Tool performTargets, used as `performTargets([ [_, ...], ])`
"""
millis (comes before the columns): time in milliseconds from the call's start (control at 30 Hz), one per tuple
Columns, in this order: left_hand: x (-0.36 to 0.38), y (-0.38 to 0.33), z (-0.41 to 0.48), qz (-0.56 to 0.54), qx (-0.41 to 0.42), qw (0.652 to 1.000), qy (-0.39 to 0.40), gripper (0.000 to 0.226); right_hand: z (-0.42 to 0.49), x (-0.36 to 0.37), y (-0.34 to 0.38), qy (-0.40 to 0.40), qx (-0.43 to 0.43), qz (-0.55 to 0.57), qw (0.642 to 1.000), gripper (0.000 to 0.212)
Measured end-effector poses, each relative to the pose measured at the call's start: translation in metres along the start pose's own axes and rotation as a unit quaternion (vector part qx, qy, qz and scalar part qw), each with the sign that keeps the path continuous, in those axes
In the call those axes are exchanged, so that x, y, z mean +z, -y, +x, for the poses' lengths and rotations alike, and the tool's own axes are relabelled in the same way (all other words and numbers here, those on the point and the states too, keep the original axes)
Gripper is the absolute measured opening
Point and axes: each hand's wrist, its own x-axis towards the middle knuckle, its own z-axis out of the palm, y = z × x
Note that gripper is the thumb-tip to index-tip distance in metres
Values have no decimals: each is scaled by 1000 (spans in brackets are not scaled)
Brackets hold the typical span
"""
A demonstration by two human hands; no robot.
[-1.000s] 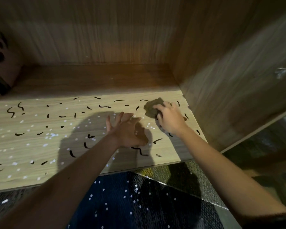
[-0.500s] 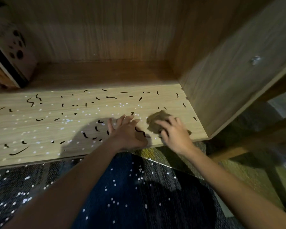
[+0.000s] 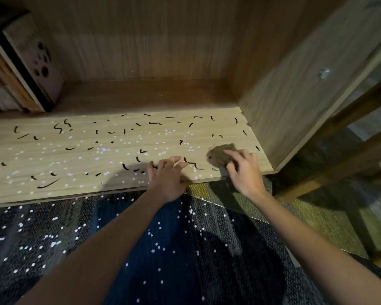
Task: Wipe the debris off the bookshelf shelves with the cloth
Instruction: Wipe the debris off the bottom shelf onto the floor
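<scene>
Head view: right hand (image 3: 243,170) grips bunched cloth (image 3: 219,156) at shelf (image 3: 53,155) front-right corner; left hand (image 3: 166,176) flat, fingers spread, holding nothing. Risk: swept debris (image 3: 128,142) falls onto rug (image 3: 185,249); small wad likely misses strands.

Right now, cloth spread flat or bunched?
Bunched. The cloth sits as a crumpled wad on the shelf, gripped under the curled fingers of the right hand, not laid out flat.
</scene>
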Motion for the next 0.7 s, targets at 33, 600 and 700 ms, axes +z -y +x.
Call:
performTargets([
  [33, 1, 0, -1, -1, -1, 1000, -3, 57, 0, 0, -3, -7, 25, -34, 999, 42],
  [600, -16, -39, 40, -69, 28, 997, -38, 43, 25, -10, -28, 1, 44, 21, 999, 35],
  [700, -10, -73, 54, -27, 50, 998, -13, 54, 19, 3, -50, 3, 15, -42, 999, 37],
])
